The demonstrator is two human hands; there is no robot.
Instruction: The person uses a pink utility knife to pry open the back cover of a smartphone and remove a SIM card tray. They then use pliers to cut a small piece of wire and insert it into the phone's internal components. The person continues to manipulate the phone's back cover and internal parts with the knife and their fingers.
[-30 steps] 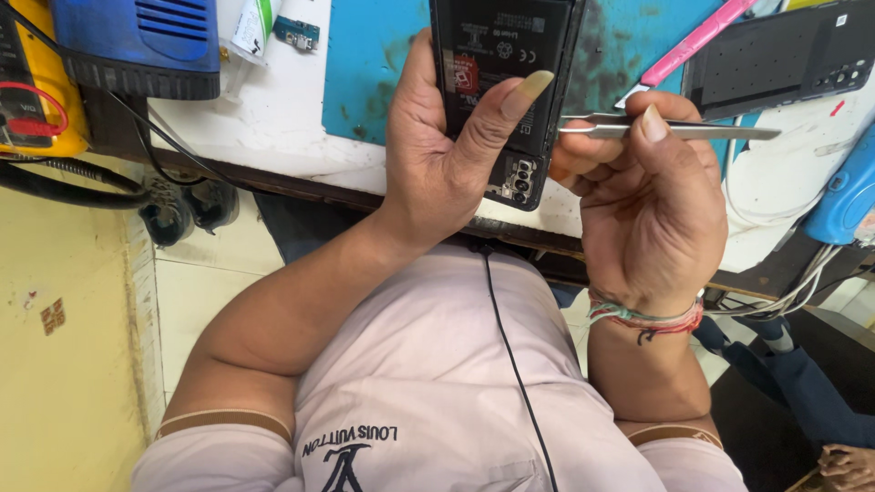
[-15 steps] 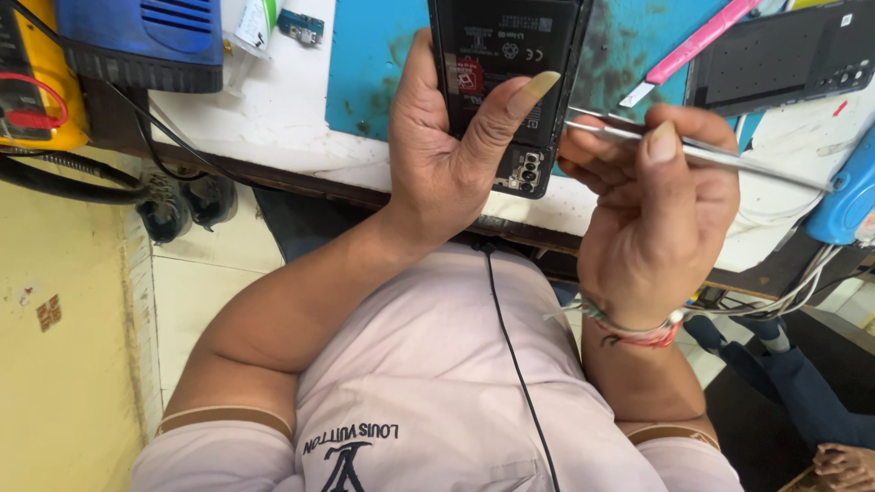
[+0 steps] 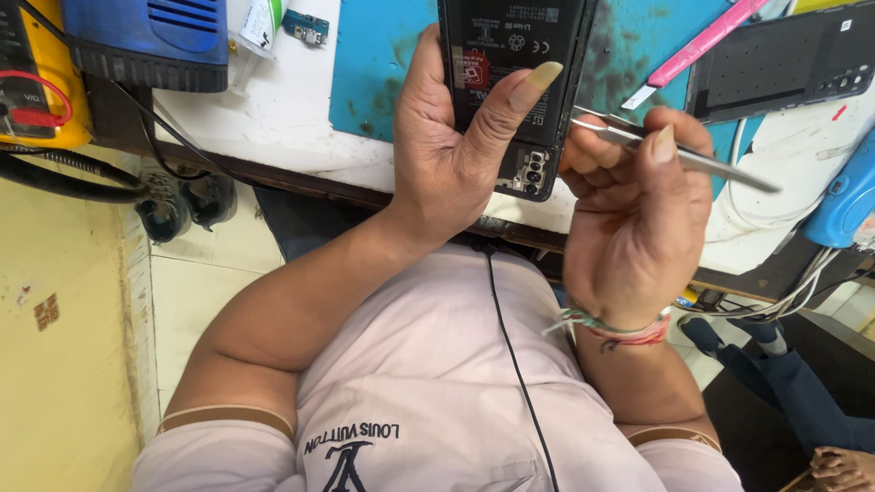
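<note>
Head view, the only one: the left hand [image 3: 447,155] grips an opened black phone [image 3: 510,82] upright above the edge of the workbench [image 3: 273,128], fingers wrapped behind its body and the thumb laid flat across the exposed inside, where the battery and the camera cluster at the lower end show. The right hand [image 3: 638,200] sits just beside the phone's lower right edge, thumb and fingers pressed together around metal tweezers [image 3: 674,155], whose shaft slants down to the right; I cannot tell whether the near tip touches the phone. As for progress, the rear cover is evidently already off: a separate black back panel [image 3: 784,59] lies on the teal mat [image 3: 383,64] well apart to the right, near a pink pry tool [image 3: 702,46]. The internals look still in place. A blue box [image 3: 146,36] and a yellow meter [image 3: 36,73] stand at far left.
</note>
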